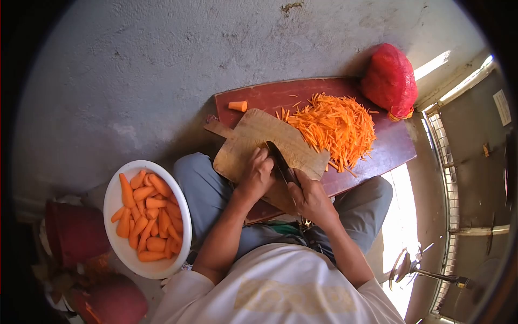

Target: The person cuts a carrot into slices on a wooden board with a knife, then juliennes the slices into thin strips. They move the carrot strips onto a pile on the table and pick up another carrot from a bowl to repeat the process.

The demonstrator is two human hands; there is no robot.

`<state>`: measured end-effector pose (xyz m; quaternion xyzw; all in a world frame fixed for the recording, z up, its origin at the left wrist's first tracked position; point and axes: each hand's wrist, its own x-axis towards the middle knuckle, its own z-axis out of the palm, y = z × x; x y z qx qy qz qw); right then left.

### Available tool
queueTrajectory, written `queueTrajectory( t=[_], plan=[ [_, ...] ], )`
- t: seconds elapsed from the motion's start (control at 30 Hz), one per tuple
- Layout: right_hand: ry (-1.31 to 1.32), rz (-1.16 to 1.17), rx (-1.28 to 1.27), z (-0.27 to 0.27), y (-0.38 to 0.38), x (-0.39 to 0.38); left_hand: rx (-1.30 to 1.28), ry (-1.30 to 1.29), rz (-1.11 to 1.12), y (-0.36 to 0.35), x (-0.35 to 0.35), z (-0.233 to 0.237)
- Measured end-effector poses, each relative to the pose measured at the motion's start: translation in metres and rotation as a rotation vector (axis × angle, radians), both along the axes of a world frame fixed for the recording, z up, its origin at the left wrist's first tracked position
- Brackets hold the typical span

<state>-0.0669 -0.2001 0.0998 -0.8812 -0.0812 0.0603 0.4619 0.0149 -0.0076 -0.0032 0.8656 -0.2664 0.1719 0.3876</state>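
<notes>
My right hand (313, 198) is wrapped round the handle of a dark-bladed kitchen knife (278, 159). The blade lies over a worn wooden cutting board (245, 132), which has a short handle at its left. Close beside the blade, my left hand (257, 175) has its fingers curled down on the board; whatever is under them is hidden. A big heap of shredded carrot (337, 129) spreads to the right of the board on the red tabletop (388, 144). One cut carrot piece (237, 106) lies beyond the board's upper left edge.
To my left stands a white basin (110, 237) of peeled carrots (154, 216). A full red mesh bag (389, 81) sits at the table's far right corner, by the grey wall (162, 65). Dark red containers (116, 299) are at lower left.
</notes>
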Motion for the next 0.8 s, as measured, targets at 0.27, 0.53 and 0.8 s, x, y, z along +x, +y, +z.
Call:
queueTrajectory(
  t=[0.27, 0.53, 0.8],
  plan=[
    [-0.046, 0.002, 0.037, -0.006, -0.004, -0.004, 0.024, 0.045, 0.012, 0.001, -0.003, 0.004],
    [0.046, -0.104, 0.043, 0.022, -0.014, -0.009, -0.107, 0.033, 0.057, 0.005, -0.002, 0.004],
    [0.015, 0.04, 0.125, -0.021, -0.038, -0.006, -0.172, -0.066, 0.288, 0.029, 0.007, 0.017]
  ],
)
